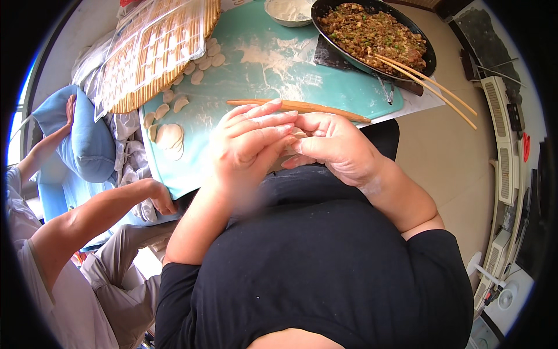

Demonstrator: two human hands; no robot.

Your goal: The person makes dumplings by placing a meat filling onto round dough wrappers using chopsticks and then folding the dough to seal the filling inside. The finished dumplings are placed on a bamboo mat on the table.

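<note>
My left hand [247, 136] and my right hand [344, 145] meet in front of my body, at the near edge of the turquoise mat. Their flour-dusted fingers close together around a small dumpling [298, 133]. Only a bit of its pale dough shows; the fingers hide the rest. Just beyond my fingertips a wooden rolling pin [325, 109] lies crosswise on the mat. Left of my left hand rests a stack of round dough wrappers [170, 138]. A few folded dumplings [181, 104] lie near that stack.
A dark pan of chopped filling [372, 35], with chopsticks [430, 81] across its rim, stands far right. Behind sits a bowl of flour [290, 10]. A reed tray [154, 55] under a clear plastic rack occupies the far left. Another person's arm [99, 212] reaches in at left.
</note>
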